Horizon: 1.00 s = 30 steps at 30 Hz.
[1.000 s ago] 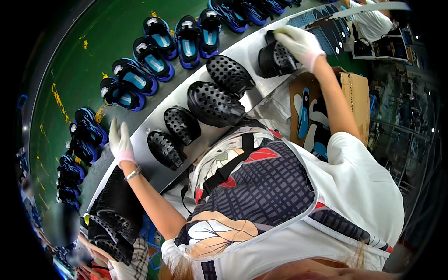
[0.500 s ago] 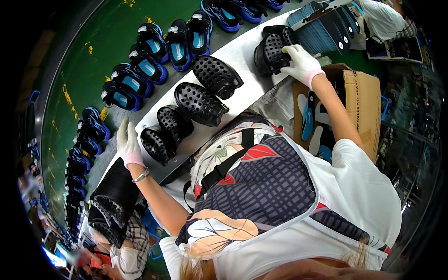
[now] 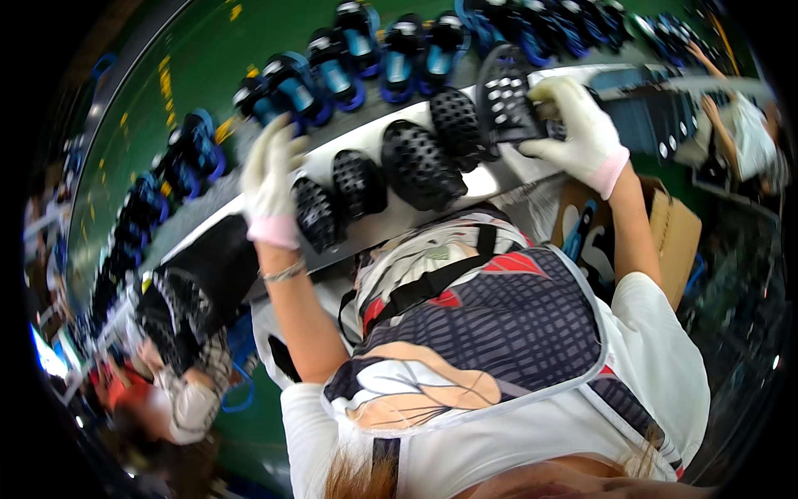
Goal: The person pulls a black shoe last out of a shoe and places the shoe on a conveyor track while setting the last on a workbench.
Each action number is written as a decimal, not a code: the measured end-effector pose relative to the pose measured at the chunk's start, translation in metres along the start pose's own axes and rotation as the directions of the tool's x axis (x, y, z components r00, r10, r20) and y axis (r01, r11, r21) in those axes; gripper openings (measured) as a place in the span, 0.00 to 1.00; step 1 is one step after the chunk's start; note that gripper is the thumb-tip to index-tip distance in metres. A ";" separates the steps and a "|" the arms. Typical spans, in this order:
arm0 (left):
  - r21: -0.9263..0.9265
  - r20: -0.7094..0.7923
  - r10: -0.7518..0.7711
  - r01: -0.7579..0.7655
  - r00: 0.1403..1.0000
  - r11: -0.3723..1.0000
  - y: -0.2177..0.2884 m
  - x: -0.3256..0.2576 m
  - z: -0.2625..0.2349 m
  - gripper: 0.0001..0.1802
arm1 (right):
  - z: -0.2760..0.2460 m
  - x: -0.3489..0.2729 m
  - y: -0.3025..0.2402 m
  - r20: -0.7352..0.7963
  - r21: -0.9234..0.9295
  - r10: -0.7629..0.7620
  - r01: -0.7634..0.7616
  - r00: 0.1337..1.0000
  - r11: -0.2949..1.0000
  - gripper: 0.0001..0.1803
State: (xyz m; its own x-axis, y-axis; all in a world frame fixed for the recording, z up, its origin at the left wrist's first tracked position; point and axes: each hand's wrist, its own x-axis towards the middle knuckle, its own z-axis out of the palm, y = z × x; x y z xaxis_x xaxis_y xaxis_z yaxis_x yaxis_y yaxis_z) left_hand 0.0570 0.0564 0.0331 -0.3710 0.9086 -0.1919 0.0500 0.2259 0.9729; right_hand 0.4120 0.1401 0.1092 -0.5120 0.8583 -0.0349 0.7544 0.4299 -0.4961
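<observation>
Both my hands wear white gloves with pink cuffs. My right hand (image 3: 578, 133) is closed around a black perforated plastic shoe form (image 3: 505, 96), tilted upright above the white bench; part of another dark piece shows behind my fingers. On the bench to its left stand several like it: two larger shoe forms, one of them a wide form (image 3: 422, 166), and two smaller ones, one a narrow form (image 3: 359, 185). My left hand (image 3: 274, 170), a little blurred, is raised beside the leftmost shoe form (image 3: 317, 214), fingers apart and holding nothing.
Black-and-blue shoes (image 3: 332, 71) stand in rows along the grey conveyor belt. A stack of black perforated forms (image 3: 195, 279) lies at the left end of the bench. Blue insoles (image 3: 640, 112) stand at the right, above an open cardboard box (image 3: 669, 241). Other people sit nearby.
My right hand has lifted a shoe form off the bench and tipped it up. My left hand has risen and its fingers have spread. The view has shifted.
</observation>
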 end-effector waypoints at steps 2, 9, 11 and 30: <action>-0.176 0.194 -0.029 0.064 0.980 0.982 0.018 -0.006 0.014 0.33 | 0.025 0.029 -0.038 0.055 0.096 -0.280 0.274 0.959 0.957 0.29; -0.778 0.241 -0.215 0.321 0.946 0.541 -0.001 -0.010 -0.003 0.28 | 0.096 0.101 -0.130 0.322 0.448 -0.421 0.255 0.848 0.857 0.28; -0.809 0.113 -0.260 0.241 0.959 0.536 -0.013 -0.006 -0.018 0.23 | 0.112 0.113 -0.152 0.462 0.392 -0.312 0.125 0.830 0.912 0.27; 0.586 0.080 0.224 -0.228 0.971 0.778 -0.148 0.070 -0.078 0.25 | 0.212 0.256 -0.195 0.671 -0.317 0.029 0.251 0.741 0.914 0.25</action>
State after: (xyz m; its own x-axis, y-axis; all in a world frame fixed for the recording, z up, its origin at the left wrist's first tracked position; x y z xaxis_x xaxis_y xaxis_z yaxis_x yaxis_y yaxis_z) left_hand -0.0485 0.0593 -0.1146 -0.2749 0.9612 0.0212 0.6664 0.1746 0.7249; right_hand 0.0467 0.2162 0.0129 -0.6331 0.4603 -0.6224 0.6915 0.6977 -0.1872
